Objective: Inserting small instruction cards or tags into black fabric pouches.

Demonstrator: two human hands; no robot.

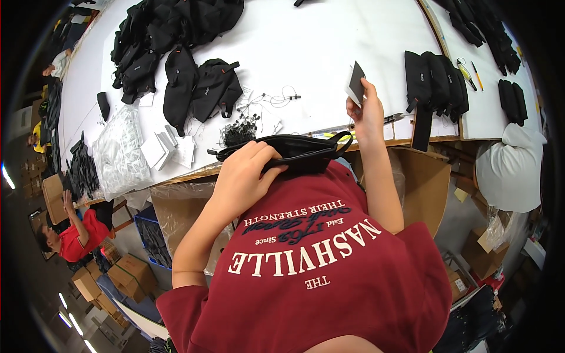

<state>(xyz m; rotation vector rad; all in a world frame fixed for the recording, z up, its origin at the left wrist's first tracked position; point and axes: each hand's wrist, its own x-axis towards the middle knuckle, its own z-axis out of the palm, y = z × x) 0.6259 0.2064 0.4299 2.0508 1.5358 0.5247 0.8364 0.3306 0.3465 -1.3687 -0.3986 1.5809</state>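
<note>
My left hand [242,175] is closed on the near rim of a black zip pouch [309,154], thumb tucked inside its mouth. The pouch lies against my body at the table's front edge, its opening spread and a loop at its right end. Raised above the table to the right, my right hand [368,112] pinches a folded black-and-white card [356,82]. Just beyond the pouch is a heap of small black tag strings [240,129]. Left of that heap lie several white cards [162,150].
Black pouches [170,29] pile up at the far left, with two more [215,88] nearer. A row of black pouches [435,82] stands at right. Clear plastic bags [120,147] lie at left. Below the table edge is an open cardboard box [426,182]. A person in red [85,235] works at left.
</note>
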